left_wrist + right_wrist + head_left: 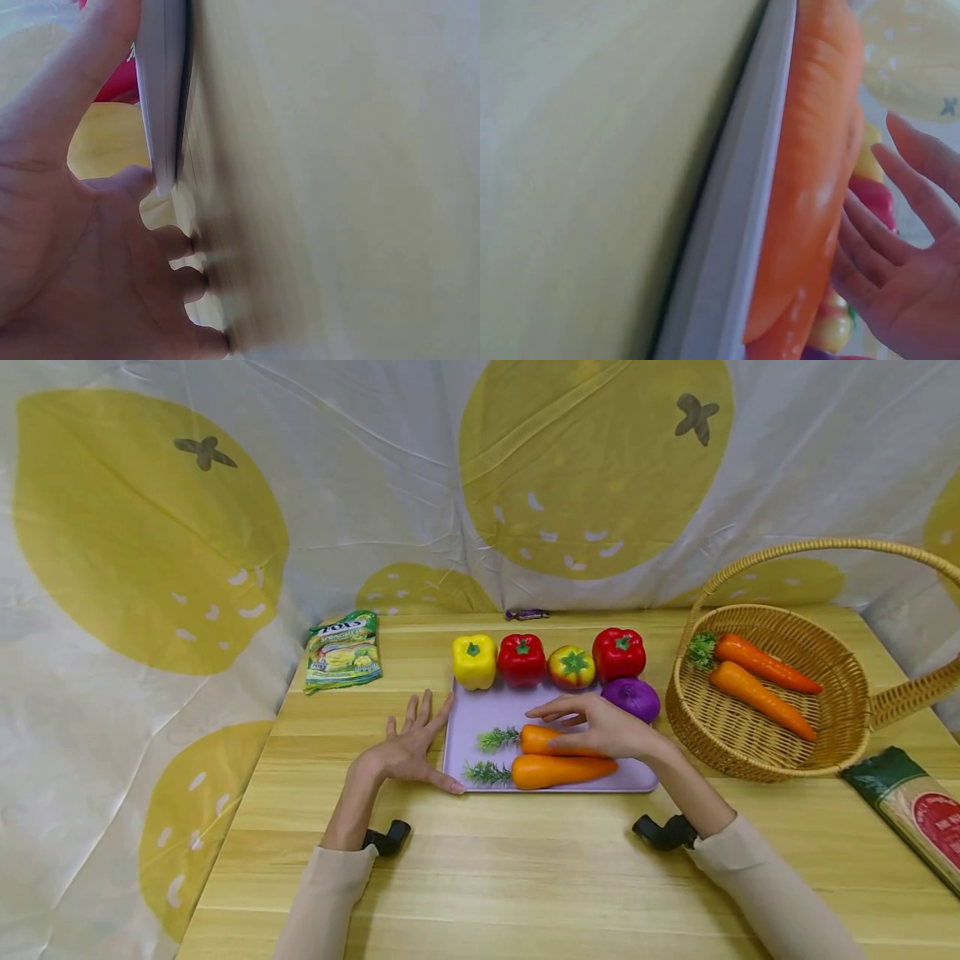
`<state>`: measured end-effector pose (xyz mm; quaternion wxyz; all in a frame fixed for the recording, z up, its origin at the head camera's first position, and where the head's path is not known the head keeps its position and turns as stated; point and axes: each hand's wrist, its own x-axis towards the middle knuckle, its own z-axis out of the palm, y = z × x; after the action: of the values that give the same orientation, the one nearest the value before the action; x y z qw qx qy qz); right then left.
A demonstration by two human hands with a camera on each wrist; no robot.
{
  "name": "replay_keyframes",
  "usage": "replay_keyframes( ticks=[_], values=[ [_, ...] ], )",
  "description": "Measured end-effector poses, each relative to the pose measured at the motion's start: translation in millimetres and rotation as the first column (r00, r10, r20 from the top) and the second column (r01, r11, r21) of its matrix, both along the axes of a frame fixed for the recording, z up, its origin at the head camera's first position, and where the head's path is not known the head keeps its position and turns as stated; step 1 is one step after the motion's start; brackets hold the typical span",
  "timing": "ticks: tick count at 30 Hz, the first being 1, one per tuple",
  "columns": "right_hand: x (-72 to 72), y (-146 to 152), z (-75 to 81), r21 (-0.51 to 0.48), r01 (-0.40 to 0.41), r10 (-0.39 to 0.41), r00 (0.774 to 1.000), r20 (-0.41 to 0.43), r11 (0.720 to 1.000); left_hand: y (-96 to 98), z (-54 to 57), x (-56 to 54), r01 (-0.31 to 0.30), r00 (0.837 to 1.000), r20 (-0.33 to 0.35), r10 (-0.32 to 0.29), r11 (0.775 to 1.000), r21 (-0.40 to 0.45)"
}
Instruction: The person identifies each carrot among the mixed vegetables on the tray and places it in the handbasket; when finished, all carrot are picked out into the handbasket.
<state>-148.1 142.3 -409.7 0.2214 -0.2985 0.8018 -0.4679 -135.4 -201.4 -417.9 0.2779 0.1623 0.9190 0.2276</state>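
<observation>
A lilac tray point(480, 710) holds two orange carrots with green tops; the near carrot point(564, 771) lies along its front edge, and the far carrot point(536, 739) is partly covered by my right hand point(600, 727). That hand hovers over it with relaxed fingers, its thumb overlapping the carrot in the head view. In the right wrist view, the fingers point(877, 247) extend beside the carrots without curling round them. My left hand point(408, 747) is spread at the tray's left side, thumb by the front corner and index finger along the edge. Its other fingertips point(191, 283) rest on the table.
Along the tray's back are a yellow pepper point(474, 662), red peppers, a tomato point(572, 667) and a purple onion point(633, 699). A wicker basket point(757, 768) with two carrots stands right, beside a noodle packet point(911, 814). A candy bag point(343, 652) lies back left.
</observation>
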Motion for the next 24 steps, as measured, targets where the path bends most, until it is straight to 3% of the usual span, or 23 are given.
replay_keyframes(
  ticks=[14,24],
  values=[
    [-1.6,-5.1,-9.3,-0.019,-0.012,0.013,0.999,0.03,1.0,0.0,-0.6,0.5,-0.002,1.0,-0.005,0.002,1.0,0.002],
    [-2.3,-8.3,-10.4,0.037,-0.007,0.009,0.999,-0.047,0.999,0.2,-0.9,0.6,-0.001,1.0,-0.006,0.001,1.0,-0.007]
  ],
)
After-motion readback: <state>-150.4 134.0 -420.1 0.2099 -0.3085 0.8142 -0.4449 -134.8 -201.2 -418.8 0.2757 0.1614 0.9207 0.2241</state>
